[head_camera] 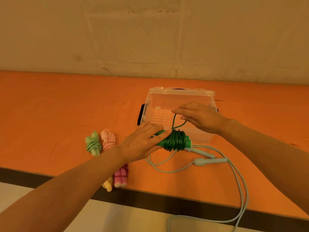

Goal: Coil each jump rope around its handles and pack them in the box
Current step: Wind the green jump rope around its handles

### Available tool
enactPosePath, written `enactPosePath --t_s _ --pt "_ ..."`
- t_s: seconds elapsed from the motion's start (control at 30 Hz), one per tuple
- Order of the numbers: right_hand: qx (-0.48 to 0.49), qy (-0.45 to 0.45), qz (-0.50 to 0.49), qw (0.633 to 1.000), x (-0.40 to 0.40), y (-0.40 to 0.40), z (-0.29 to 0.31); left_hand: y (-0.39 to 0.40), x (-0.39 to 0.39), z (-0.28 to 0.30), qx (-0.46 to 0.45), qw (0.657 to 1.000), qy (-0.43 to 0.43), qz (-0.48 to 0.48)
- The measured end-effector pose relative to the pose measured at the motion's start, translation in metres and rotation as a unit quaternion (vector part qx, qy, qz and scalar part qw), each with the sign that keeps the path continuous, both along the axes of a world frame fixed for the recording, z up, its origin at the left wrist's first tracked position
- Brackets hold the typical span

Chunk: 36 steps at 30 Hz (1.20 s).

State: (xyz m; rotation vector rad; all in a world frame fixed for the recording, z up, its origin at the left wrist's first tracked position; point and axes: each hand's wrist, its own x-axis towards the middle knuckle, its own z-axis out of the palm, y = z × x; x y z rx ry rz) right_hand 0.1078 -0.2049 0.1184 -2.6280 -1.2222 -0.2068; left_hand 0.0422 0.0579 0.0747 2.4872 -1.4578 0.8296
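Note:
My left hand grips the paired handles of the dark green jump rope, whose cord is wound in several turns around them. A short loop of its cord runs up to my right hand, which pinches it above the clear plastic box. The box stands open with nothing visible inside. A light blue jump rope lies uncoiled in front of the box, its cord trailing off the table's front edge.
Coiled bundles lie on the orange table: a light green one, a pale pink one, a magenta one and a yellow one near the front edge. A wall runs close behind.

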Motion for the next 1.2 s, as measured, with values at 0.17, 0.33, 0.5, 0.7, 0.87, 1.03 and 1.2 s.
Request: enactPosePath --t_s 0.17,0.33,0.5,0.7,0.87,1.03,1.2 --pt "-0.021 -0.014 0.004 1.000 -0.008 0.003 -0.005 0.005 0.002 -0.002 -0.002 1.000 0.012 0.024" --pt "-0.021 0.018 -0.006 1.000 -0.013 0.006 -0.008 0.010 0.004 0.002 -0.010 0.999 0.018 0.037" --pt "-0.019 0.044 -0.011 0.999 -0.024 0.017 -0.005 0.017 0.008 0.000 0.013 0.998 -0.004 0.055" --pt "-0.088 0.070 -0.013 0.994 -0.034 0.035 -0.012 0.014 0.007 0.003 0.034 0.994 -0.089 0.052" --pt "-0.072 0.085 -0.041 0.993 -0.038 0.048 -0.009 0.020 0.009 0.001 0.077 0.985 -0.140 0.064" --pt "0.002 0.100 -0.071 0.993 -0.050 0.062 -0.017 0.018 0.005 0.001 0.095 0.981 -0.156 0.062" --pt "0.064 0.045 -0.076 0.994 -0.052 0.065 -0.028 0.018 0.003 0.010 0.091 0.976 -0.185 0.066"
